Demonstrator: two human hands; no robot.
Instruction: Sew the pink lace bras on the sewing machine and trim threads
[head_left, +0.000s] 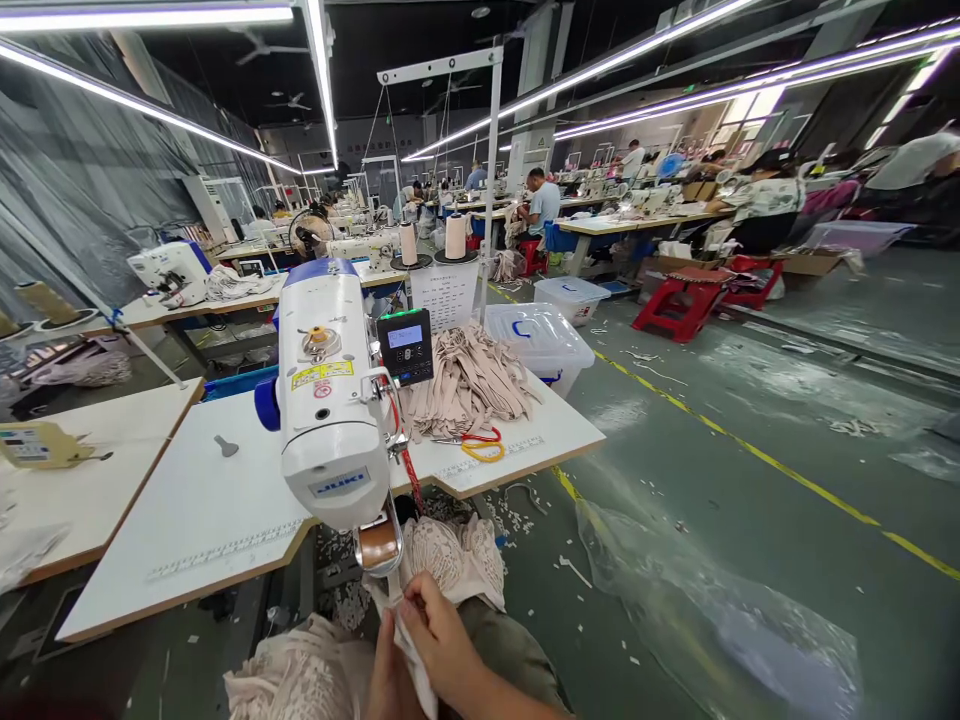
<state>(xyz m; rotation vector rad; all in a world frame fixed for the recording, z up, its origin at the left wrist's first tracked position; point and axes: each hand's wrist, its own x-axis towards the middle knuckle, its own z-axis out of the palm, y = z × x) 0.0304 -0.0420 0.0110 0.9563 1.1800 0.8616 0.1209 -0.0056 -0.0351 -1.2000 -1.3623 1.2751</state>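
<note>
A beige garment [480, 560] with a patterned, lace-like surface hangs below the sewing head and over my lap. My right hand [442, 640] is closed on its edge, thumb and fingers pinching the cloth. Close beside it, my left hand [381, 668] grips the same cloth from the left, its lower part cut off by the frame. Just above both hands is the end of the white sewing machine [326, 400], where a strip of the garment runs up to the metal part; the needle is hidden. More beige garments [300, 675] lie heaped at lower left.
On the white worktable [225, 500] lie a pile of beige strips [472, 380] and scissors [484, 447] with red and yellow handles. A control panel [405, 345] stands beside the machine. Plastic bins [540, 335], a red stool [682, 300] and plastic sheeting [735, 620] are rightward.
</note>
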